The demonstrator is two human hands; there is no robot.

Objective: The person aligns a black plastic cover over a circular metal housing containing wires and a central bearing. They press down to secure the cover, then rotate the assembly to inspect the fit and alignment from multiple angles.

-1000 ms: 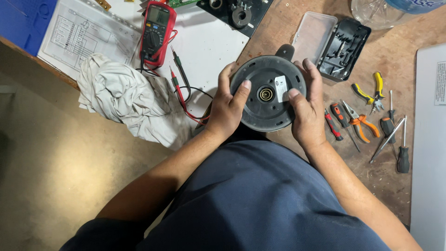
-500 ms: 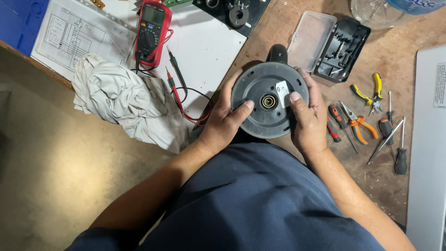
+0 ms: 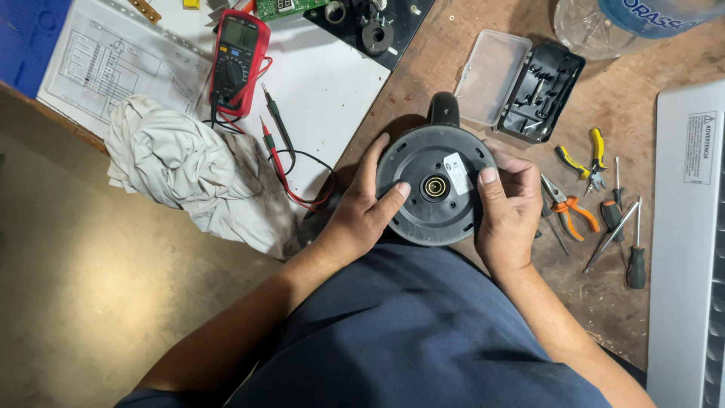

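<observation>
I see round dark grey appliance base (image 3: 436,185) at bench edge, underside up, brass centre contact exposed for access. Left hand (image 3: 361,219) clamps rim at 9 o'clock, thumb laid across face, fingers wrapped over edge: steadies part. Right hand (image 3: 508,211) clamps rim at 3 o'clock, thumb beside white label: counter-hold. Both hands partly closed on base. Red multimeter (image 3: 236,60) with probes at 10 o'clock, within reach. Pliers (image 3: 570,209) at 3 o'clock. Rag (image 3: 189,170) at 9 o'clock.
</observation>
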